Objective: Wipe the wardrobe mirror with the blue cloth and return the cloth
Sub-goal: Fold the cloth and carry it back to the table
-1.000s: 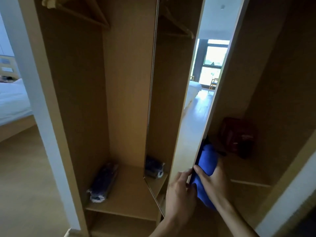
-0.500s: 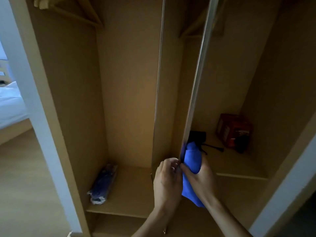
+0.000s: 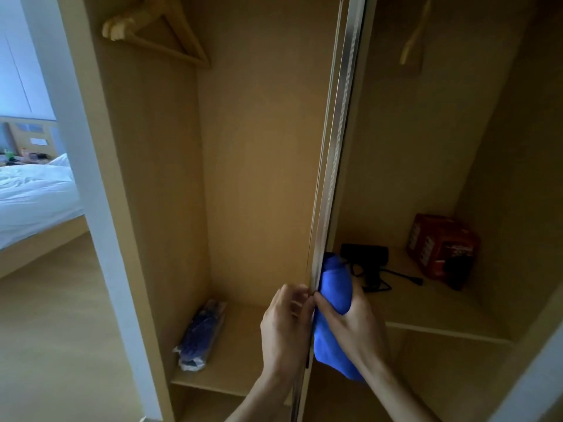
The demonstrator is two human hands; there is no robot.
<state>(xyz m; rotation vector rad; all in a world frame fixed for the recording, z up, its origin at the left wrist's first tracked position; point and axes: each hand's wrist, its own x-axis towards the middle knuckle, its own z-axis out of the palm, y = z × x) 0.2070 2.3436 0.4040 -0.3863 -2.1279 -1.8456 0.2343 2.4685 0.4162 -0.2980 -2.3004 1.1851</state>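
While your right hand [image 3: 356, 327] grips the blue cloth [image 3: 333, 287], note that its thumb and fingers are curled round the bunched fabric and press it against the right-hand face of the mirror [image 3: 335, 166], low on the panel. The cloth is a soft, bright blue bundle; one rounded end stands above your thumb and a loose fold hangs below your palm. Your left hand [image 3: 285, 330] sits just beside it on the other side of the panel, fingers curled narrowly, fingertips on the thin front edge. You see the mirror almost edge-on: a long, straight, silvery metal strip running from the top of the view down between your wrists. Its glass face cannot be seen from this angle. The wardrobe [image 3: 259, 147] is smooth, light wood-grain board with flat walls. On the left shelf [image 3: 243, 345] lies a long dark bundle [image 3: 201, 336] in crinkled clear wrap. On the right shelf [image 3: 426, 315] rest a black corded appliance [image 3: 365, 257] and a red box [image 3: 438, 245], well apart from the cloth. A wooden hanger [image 3: 158, 32] hangs upper left. A bed [image 3: 33, 196] with white linen shows at far left.
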